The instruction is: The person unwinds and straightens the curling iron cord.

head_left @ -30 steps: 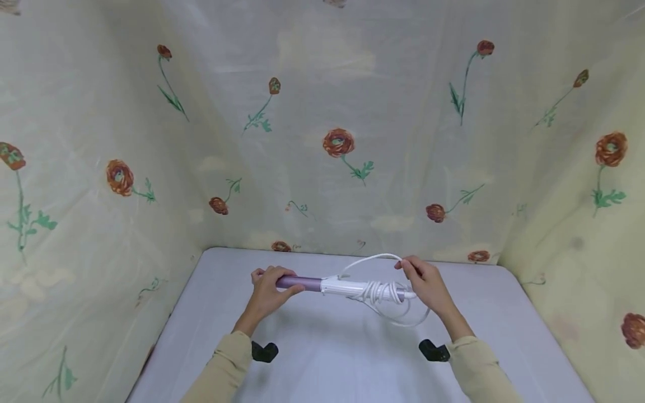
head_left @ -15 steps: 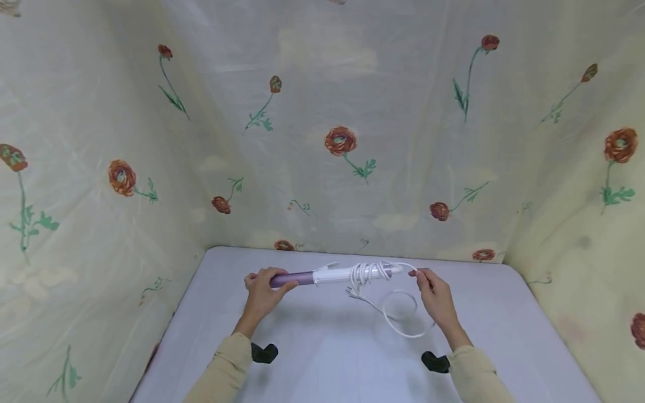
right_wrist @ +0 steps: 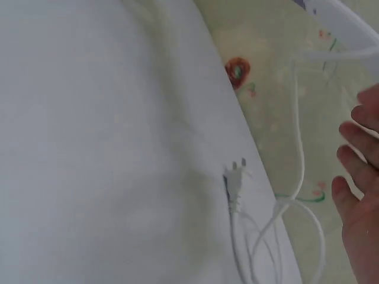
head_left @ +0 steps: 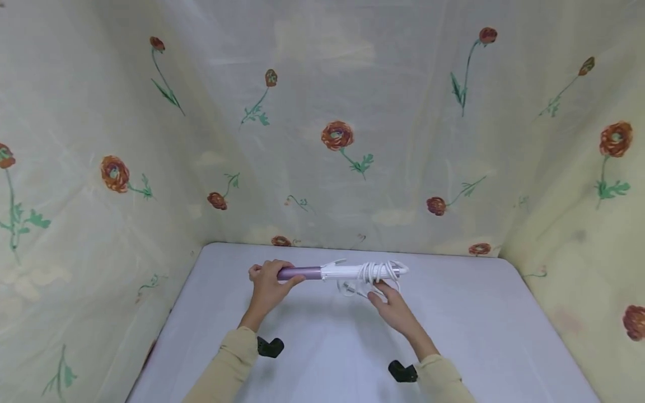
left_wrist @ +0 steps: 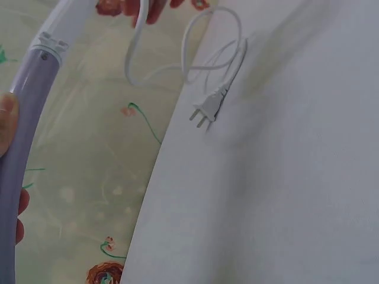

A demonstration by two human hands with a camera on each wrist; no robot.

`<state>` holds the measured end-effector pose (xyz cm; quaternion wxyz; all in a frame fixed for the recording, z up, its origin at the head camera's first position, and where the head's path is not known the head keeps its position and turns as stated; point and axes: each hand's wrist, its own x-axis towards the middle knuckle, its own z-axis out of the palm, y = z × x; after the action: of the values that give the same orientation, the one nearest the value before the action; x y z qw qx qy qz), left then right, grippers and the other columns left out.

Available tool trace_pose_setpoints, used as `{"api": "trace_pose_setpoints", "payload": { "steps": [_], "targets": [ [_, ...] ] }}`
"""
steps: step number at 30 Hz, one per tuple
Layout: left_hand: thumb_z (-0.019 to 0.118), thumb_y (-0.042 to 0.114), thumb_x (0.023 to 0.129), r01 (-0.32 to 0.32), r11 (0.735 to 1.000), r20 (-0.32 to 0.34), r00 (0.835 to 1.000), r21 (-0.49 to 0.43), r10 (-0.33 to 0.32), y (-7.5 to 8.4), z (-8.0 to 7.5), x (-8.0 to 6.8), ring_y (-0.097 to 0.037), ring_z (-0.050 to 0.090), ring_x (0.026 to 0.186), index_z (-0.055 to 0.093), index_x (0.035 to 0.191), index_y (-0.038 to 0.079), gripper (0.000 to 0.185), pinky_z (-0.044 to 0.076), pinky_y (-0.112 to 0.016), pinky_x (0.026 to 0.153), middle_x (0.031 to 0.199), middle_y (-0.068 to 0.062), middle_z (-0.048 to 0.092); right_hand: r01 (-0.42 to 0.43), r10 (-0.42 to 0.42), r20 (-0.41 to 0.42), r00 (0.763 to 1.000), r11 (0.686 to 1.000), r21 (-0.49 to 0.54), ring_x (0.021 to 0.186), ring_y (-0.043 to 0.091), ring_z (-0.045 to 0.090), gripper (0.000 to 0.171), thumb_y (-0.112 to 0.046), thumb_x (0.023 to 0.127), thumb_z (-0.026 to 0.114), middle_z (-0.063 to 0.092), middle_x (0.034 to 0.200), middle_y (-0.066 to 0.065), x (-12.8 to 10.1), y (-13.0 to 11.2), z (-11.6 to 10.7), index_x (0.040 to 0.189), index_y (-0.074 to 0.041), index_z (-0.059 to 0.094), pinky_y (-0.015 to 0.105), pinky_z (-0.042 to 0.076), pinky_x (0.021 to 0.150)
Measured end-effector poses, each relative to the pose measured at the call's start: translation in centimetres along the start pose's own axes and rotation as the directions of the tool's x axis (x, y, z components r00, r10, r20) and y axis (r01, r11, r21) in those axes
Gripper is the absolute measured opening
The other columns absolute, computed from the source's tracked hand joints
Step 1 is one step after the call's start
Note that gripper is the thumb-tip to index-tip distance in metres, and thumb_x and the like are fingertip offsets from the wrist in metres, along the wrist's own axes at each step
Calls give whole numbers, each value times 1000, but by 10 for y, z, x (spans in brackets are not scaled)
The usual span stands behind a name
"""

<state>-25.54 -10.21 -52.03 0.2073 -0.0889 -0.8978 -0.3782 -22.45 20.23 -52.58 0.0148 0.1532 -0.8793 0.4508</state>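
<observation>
My left hand [head_left: 269, 286] grips the purple barrel of a curling iron [head_left: 307, 273], held level above the table. Its white handle points right, with several turns of white cord [head_left: 373, 272] wound round it. Just below the wound handle is my right hand [head_left: 395, 312]. In the right wrist view, the right fingers [right_wrist: 360, 141] are extended beside the cord, with none of it pinched between them. A loose length of cord loops down to a two-pin plug [left_wrist: 208, 107], seen over the white tabletop in both wrist views.
A white table [head_left: 322, 358] with rounded far corners lies beneath the hands. Flower-printed sheeting [head_left: 322, 184] closes in the back and both sides. Black angled pieces [head_left: 270, 347] show at both wrists.
My right hand, which pinched the cord at the handle's right end, has moved left and under the handle, its fingers now extended. The large cord loop has drawn in. The left hand keeps its grip.
</observation>
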Motion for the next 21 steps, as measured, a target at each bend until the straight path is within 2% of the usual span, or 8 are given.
{"api": "trace_pose_setpoints", "payload": {
  "steps": [2, 4, 7, 9, 12, 15, 18, 21],
  "targets": [
    [76, 46, 73, 2, 1000, -8, 1000, 13, -1, 3, 2, 0, -20, 54, 88, 67, 100, 15, 42, 15, -52, 94, 93, -2, 70, -43, 35, 42, 998, 976, 213, 138, 37, 32, 45, -23, 100, 46, 40, 147, 17, -4, -11, 13, 140, -3, 41, 55, 30, 107],
    [76, 45, 74, 13, 1000, -24, 1000, 7, -12, 6, 4, 0, -21, 54, 89, 67, 101, 14, 42, 15, -52, 94, 94, -4, 69, -34, 6, 80, 997, 934, 355, 141, 33, 29, 45, -25, 101, 44, 39, 149, 14, -7, -18, 25, 141, -5, 41, 54, 27, 109],
    [75, 45, 75, 22, 1000, -49, 999, 9, -22, 9, 4, 1, -22, 55, 90, 66, 102, 13, 42, 16, -52, 94, 95, -5, 68, -16, -17, 72, 997, 899, 437, 139, 30, 34, 37, -23, 102, 41, 46, 144, 11, -12, -25, 39, 134, -7, 48, 52, 27, 111],
    [75, 44, 75, 19, 1000, -61, 998, 13, -19, 9, 2, 1, -23, 55, 90, 66, 102, 13, 43, 16, -52, 94, 95, -5, 68, -24, 14, 25, 1000, 888, 460, 137, 27, 38, 32, -21, 102, 39, 52, 138, 13, -15, -28, 45, 125, -3, 53, 44, 29, 112],
    [76, 45, 74, 14, 999, -80, 997, 37, -11, 7, 0, 0, -22, 55, 88, 67, 102, 13, 43, 17, -52, 94, 94, -5, 69, -39, 74, -58, 996, 885, 465, 123, 26, 54, 29, -17, 103, 36, 63, 117, 19, -19, -31, 45, 109, 3, 57, 30, 38, 106],
    [77, 45, 73, 7, 998, -96, 995, 62, 0, 4, -3, -1, -22, 54, 87, 67, 101, 13, 43, 17, -52, 94, 93, -5, 69, -27, 70, -84, 994, 900, 435, 89, 24, 65, 30, -14, 103, 35, 61, 87, 20, -23, -33, 38, 97, 6, 55, 24, 50, 84],
    [78, 44, 73, -5, 997, -102, 995, 80, 13, 2, -4, -3, -22, 54, 88, 67, 100, 13, 42, 16, -52, 94, 92, -5, 69, 2, 24, -75, 997, 943, 332, 63, 13, 54, 28, -18, 103, 38, 51, 72, 9, -27, -37, 26, 93, 0, 55, 24, 48, 59],
    [79, 42, 73, -13, 997, -99, 995, 82, 21, 0, -5, -4, -22, 54, 89, 67, 100, 14, 41, 16, -53, 94, 93, -5, 69, 45, -32, -86, 996, 987, 152, 55, 4, 41, 24, -23, 102, 43, 45, 66, -1, -29, -40, 13, 90, -8, 57, 22, 39, 50]
  ]
}}
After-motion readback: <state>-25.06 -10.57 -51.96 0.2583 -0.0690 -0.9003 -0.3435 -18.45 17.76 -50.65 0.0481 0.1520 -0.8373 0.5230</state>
